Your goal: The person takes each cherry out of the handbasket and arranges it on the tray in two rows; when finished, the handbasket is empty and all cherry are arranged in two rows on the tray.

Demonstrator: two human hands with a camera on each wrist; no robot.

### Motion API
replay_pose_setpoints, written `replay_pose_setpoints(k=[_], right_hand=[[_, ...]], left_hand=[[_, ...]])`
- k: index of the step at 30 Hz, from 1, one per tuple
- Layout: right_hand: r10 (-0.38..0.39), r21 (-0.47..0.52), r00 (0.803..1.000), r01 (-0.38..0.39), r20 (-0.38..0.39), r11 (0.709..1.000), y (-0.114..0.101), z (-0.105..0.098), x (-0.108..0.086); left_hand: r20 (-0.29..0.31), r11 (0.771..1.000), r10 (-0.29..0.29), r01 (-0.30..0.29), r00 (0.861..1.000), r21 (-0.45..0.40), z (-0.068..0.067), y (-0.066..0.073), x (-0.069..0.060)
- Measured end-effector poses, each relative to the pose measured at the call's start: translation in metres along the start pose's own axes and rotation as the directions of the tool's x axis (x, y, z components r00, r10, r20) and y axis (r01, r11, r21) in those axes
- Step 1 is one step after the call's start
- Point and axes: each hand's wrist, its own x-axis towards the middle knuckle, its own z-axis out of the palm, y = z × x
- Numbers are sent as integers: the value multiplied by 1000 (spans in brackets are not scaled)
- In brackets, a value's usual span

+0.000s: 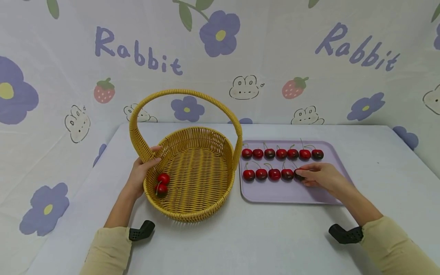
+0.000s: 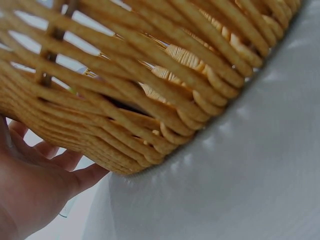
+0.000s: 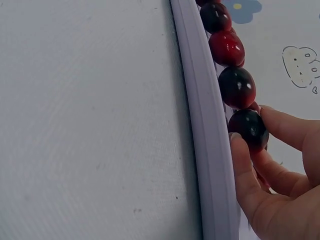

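Note:
My right hand (image 1: 321, 177) pinches a dark red cherry (image 3: 248, 130) between thumb and fingers, at the right end of the front row on the lilac tray (image 1: 275, 196). That cherry is partly hidden by the fingers in the head view. My left hand (image 1: 141, 172) grips the side of a yellow wicker basket (image 1: 196, 172) where its tall handle (image 1: 185, 92) meets the rim. Close to that hand, two red cherries, an upper cherry (image 1: 163, 178) and a lower cherry (image 1: 161, 190), lie inside against the left wall. In the left wrist view, the woven wall (image 2: 125, 100) fills much of the picture.
A back row of several stemmed cherries (image 1: 269, 154) runs along the tray's far side. More cherries (image 1: 274, 175) line up left of my right hand. The basket stands just left of the tray on a white table (image 1: 240, 244), with a printed cloth (image 1: 268, 57) behind.

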Motion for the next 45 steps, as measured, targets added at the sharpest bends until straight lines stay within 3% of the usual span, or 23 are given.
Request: replay_pose_setpoints(k=[9, 19, 31, 45], right_hand=[[-9, 15, 1000, 9, 3, 1000, 0, 1, -2], [-32, -26, 998, 31, -46, 999, 3, -1, -5], [-33, 64, 999, 34, -13, 997, 0, 1, -5], [8, -13, 999, -8, -40, 1000, -1, -2, -6]], left_hand=[[-6, 1000, 3, -3, 1000, -2, 0, -1, 1], [-12, 1000, 2, -2, 1000, 5, -1, -1, 1], [-10, 1000, 2, -2, 1000, -4, 0, -2, 1], [-10, 1000, 4, -4, 1000, -12, 1, 0, 0]])
